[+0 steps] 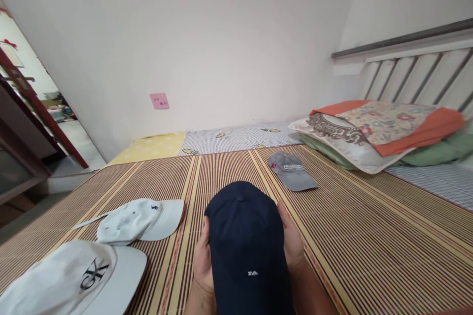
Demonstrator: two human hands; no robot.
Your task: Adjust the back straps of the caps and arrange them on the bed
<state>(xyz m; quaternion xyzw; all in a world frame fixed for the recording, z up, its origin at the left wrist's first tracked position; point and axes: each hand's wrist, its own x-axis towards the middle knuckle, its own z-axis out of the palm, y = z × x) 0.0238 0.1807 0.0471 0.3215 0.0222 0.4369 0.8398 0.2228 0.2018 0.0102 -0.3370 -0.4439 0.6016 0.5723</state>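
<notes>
Left of the navy cap (244, 231), a black-lettered white cap (62, 273) and a strapped white cap (127, 221) lay close together on the mat (369, 246); a low leftward swing risked knocking them. The navy cap sat between left hand (202, 261) and right hand (293, 243), fingers grasping its sides; uneven pressure could have creased it. Beyond it, rightward, lay a grey cap (291, 171).

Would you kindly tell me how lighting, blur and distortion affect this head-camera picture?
Head view: light looks soft, without harsh glare; head view: the navy cap is very dark, its small white logo too soft to read; head view: wide-angle stretching seems strongest near the edges, including the lettered white cap.
</notes>
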